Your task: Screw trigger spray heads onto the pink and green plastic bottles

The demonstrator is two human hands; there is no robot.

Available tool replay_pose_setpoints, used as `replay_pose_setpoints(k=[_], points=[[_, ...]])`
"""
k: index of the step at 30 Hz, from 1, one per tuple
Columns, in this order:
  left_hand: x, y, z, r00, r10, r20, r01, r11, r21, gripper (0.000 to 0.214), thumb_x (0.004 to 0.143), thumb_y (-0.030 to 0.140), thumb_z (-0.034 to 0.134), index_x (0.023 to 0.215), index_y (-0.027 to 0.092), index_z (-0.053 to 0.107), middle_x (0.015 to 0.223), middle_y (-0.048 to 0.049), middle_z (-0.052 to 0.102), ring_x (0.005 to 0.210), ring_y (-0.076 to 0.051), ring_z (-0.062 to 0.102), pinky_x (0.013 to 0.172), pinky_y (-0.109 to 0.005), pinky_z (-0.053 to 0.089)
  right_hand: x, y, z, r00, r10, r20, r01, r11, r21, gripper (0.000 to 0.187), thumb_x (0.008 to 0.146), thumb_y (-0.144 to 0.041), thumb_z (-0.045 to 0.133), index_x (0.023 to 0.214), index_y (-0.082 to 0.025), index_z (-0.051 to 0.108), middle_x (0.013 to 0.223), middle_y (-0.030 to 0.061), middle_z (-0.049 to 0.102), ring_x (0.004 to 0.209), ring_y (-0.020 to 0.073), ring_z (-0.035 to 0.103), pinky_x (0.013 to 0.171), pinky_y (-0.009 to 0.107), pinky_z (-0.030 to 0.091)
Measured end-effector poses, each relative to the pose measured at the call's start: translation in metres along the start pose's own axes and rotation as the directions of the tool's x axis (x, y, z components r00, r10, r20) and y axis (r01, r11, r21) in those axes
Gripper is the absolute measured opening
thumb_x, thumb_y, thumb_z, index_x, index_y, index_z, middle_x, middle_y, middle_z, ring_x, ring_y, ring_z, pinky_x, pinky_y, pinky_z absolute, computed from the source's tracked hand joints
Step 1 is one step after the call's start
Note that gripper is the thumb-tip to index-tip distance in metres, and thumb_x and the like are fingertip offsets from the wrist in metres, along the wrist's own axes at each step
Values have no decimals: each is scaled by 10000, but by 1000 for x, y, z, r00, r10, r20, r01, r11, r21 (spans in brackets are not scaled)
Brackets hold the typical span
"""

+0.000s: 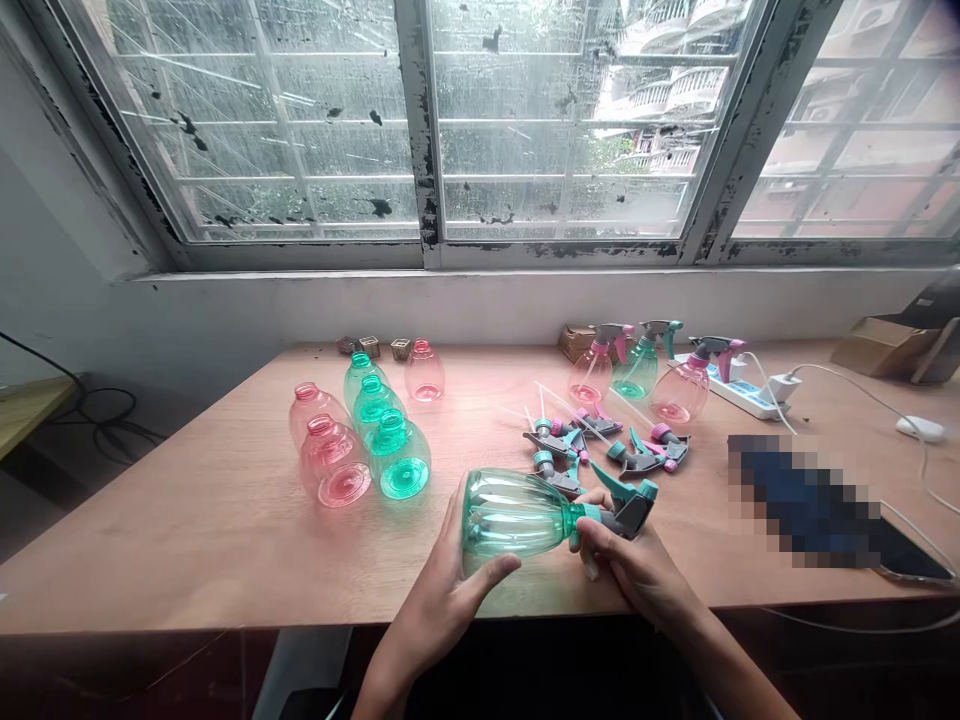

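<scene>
A clear green spray bottle (514, 515) lies sideways in the air above the table's front edge, its neck pointing right. My left hand (457, 590) is wrapped around the bottle's base end, thumb along the lower side. At the neck, my right hand (622, 560) grips the teal collar of the grey and teal trigger sprayer head (628, 508), which sits on the bottle's mouth. Whether the collar is fully threaded cannot be seen. Just beyond the bottle lies a pile of loose trigger sprayer heads (559, 450), grey with pink or teal parts and thin tubes.
Left on the table (210, 540) stand several open pink bottles (335, 465) and green bottles (400, 455). Bottles with sprayers fitted (679, 390) stand at back right, near a power strip (739, 390) with white cables. A blurred dark flat object (810, 505) lies at right.
</scene>
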State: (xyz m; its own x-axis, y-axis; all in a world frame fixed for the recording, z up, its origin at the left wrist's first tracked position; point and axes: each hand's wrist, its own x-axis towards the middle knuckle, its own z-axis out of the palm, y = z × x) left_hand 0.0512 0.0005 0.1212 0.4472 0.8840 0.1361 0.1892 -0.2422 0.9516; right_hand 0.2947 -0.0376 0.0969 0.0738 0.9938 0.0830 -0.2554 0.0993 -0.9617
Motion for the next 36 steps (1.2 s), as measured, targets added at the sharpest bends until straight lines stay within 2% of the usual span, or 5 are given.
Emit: replay_pose_setpoints(k=[7,16,26,30,36], points=[[0,-6,0,999,39,1,-39,999,7,926,945,442,694,1647,389,93,1758,-22,144,1612,-285,151,1314,-482,105,0,-1,0,1000,13,-11,-13,1000,9,357,853,-464,817,967,-188,622,671,-9,684,497,104,527,544,252,364],[1,0,-1,1000,-16,-6,16,999,-49,940,923,516,697,1653,250,169,1705,-106,309,1583,-334,246,1306,-483,178,-1,0,0,1000,4,12,-4,1000,-8,334,868,-434,814,994,-192,621,605,-30,652,522,131,559,572,266,403],[3,-8,1,999,41,-14,-42,997,-62,927,933,385,720,1645,384,126,1750,-26,190,1588,-301,245,1304,-477,180,1,-1,0,1000,16,-5,-16,1000,-20,341,865,-456,808,977,-192,623,690,4,697,498,113,531,540,255,368],[1,-4,0,1000,6,-15,-7,998,-69,1034,885,439,770,1659,321,95,1744,-63,207,1598,-320,203,1310,-486,149,-1,1,0,1000,17,3,-17,1000,-16,351,855,-451,818,996,-193,626,665,1,688,521,130,543,557,268,417],[2,1,0,1000,15,3,-15,994,-108,863,936,456,706,1637,272,237,1698,-94,333,1554,-341,321,1297,-504,206,-1,1,-1,1000,22,8,-22,1000,-21,352,860,-438,818,1024,-190,628,699,0,693,522,126,539,563,271,414]])
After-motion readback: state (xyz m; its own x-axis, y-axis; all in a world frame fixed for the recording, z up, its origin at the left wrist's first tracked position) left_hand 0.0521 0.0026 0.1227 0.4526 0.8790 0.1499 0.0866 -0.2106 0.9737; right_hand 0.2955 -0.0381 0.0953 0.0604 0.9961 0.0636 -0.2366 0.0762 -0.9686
